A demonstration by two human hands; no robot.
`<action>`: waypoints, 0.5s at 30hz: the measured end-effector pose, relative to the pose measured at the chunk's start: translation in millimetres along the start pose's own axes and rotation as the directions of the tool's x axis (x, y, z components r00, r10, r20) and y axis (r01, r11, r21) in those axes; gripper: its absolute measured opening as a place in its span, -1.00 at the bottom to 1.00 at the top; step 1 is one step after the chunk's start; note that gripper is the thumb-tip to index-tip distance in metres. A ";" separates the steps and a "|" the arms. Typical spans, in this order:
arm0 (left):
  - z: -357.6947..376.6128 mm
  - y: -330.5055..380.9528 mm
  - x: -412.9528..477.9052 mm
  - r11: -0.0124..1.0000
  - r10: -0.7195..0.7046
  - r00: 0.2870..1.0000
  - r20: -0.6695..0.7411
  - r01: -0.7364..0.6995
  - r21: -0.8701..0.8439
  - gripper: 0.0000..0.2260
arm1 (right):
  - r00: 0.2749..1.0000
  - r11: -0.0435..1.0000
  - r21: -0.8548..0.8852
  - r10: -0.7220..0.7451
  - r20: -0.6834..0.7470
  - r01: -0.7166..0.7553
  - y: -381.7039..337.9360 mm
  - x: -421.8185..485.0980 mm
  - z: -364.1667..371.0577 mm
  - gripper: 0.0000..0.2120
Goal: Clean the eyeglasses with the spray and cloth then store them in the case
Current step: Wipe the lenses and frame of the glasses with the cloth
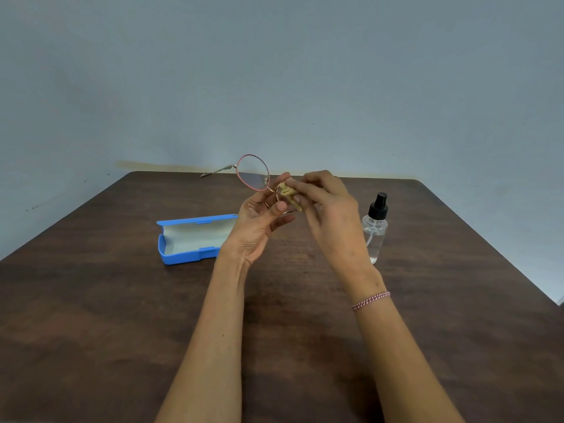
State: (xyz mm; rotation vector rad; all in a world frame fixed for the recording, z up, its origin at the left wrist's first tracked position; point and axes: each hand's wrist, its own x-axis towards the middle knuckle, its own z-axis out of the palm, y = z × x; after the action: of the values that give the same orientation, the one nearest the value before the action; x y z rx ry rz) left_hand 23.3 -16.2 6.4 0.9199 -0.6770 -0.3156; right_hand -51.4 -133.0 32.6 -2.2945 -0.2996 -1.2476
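Note:
The eyeglasses point(252, 172), with round pink and gold rims, are held up above the table. My left hand point(262, 222) pinches the frame near its bridge, and one temple arm sticks out to the left. A small beige cloth point(288, 193) is bunched over the other lens, pinched by the fingers of my right hand point(328, 206). That lens is mostly hidden by the cloth and fingers. The blue case point(190, 239) lies open on the table to the left. The clear spray bottle point(374, 228) with a black pump top stands upright to the right.
A dark wooden table point(122, 315) fills the lower view, with its far edge against a grey-blue wall point(274, 71). The table's right corner falls away at the right of the view. A braided bracelet point(370, 300) sits on my right wrist.

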 end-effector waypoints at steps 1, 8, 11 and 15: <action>-0.6 0.3 0.4 1.000 0.014 1.000 0.001 -0.014 -0.008 -0.48 | 1.000 0.999 0.026 -0.019 0.022 0.018 -1.2 -0.2 0.4 -0.75; -5.3 2.3 0.3 0.996 0.068 0.998 0.011 -0.067 -0.057 -0.49 | 0.998 0.997 0.077 -0.030 0.062 0.025 2.5 1.6 -3.0 -0.77; -1.7 0.8 0.6 0.997 0.042 0.999 0.028 -0.040 -0.071 -0.47 | 1.000 1.000 -0.019 0.020 -0.011 -0.020 2.4 1.6 -1.8 -0.78; 2.0 -0.8 0.2 0.997 0.032 0.999 0.015 -0.031 -0.070 -0.47 | 0.999 0.999 -0.012 -0.036 -0.020 0.036 -0.9 1.5 -1.6 -0.77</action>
State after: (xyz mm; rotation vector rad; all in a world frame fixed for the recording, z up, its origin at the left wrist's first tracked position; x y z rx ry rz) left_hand 22.1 -18.0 6.6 0.8406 -0.6904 -0.3171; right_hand -52.2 -133.2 34.8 -2.2942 -0.3286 -1.2932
